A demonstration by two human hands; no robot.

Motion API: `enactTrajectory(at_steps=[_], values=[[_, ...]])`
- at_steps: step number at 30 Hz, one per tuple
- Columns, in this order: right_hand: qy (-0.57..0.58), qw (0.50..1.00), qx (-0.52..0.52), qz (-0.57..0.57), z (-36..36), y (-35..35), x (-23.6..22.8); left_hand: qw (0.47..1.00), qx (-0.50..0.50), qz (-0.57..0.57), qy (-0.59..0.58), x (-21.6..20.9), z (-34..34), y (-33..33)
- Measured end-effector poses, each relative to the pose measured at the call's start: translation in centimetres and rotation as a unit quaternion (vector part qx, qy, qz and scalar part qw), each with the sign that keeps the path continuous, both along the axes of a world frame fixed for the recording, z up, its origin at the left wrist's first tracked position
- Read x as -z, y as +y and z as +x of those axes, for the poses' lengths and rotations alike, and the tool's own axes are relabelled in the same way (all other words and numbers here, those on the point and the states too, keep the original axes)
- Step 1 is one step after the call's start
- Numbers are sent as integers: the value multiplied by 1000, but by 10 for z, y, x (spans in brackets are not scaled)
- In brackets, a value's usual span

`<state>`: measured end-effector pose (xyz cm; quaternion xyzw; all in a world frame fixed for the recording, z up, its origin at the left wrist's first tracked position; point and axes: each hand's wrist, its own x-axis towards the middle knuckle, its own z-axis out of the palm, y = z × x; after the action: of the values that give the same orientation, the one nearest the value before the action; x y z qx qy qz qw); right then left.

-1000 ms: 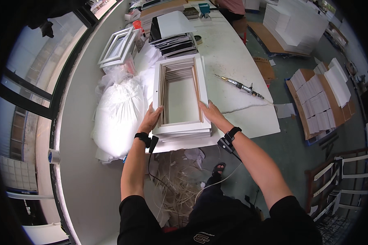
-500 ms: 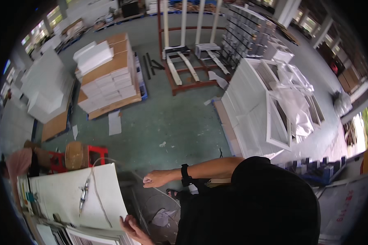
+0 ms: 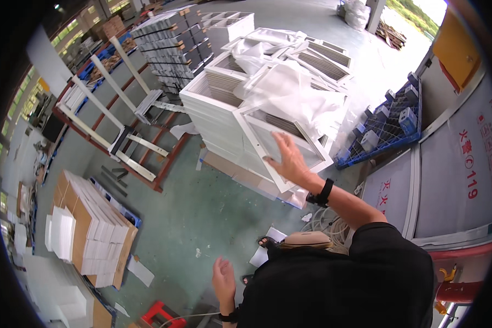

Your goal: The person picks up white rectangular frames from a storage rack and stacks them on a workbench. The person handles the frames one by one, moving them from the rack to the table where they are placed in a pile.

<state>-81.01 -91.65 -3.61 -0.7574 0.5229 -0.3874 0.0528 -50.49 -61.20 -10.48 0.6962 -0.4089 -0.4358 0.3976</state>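
A stack of white louvred frames (image 3: 210,123) stands in front of me, partly draped with white plastic film (image 3: 311,94). One white frame (image 3: 253,141) lies askew on top, its corner jutting out past the near side. My right hand (image 3: 290,161), a black band on its wrist, reaches over this frame with fingers spread; whether it touches the frame I cannot tell. Low in the view, over the floor, my left hand (image 3: 224,280) is raised with its fingers loosely stretched and nothing in them.
Right of the stack, a blue pallet (image 3: 341,160) carries grey blocks. Grey panels (image 3: 448,191) border the right side; a coiled hose (image 3: 333,223) lies near my feet. Leftward are a red-brown rack (image 3: 157,185), stacked white boards (image 3: 106,238) and a red stool (image 3: 161,312).
My view has swung right, from the white worktable to the frame stack. The right hand, closed before, is now spread over the top frame. My left hand is away from the table's edge.
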Motion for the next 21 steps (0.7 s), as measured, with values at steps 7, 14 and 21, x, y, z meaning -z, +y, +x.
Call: enactTrajectory(at_steps=[7,14,21], values=[[108,938,294,148,-118,-140,20,971,145,58,180,24,-73,-189],[57,914,287,279,-141,-176,67,943,215,82,242,59,-147,-314],[-173,927,315,110,-148,-205,46,905,244,117,329,82,-161,-371]])
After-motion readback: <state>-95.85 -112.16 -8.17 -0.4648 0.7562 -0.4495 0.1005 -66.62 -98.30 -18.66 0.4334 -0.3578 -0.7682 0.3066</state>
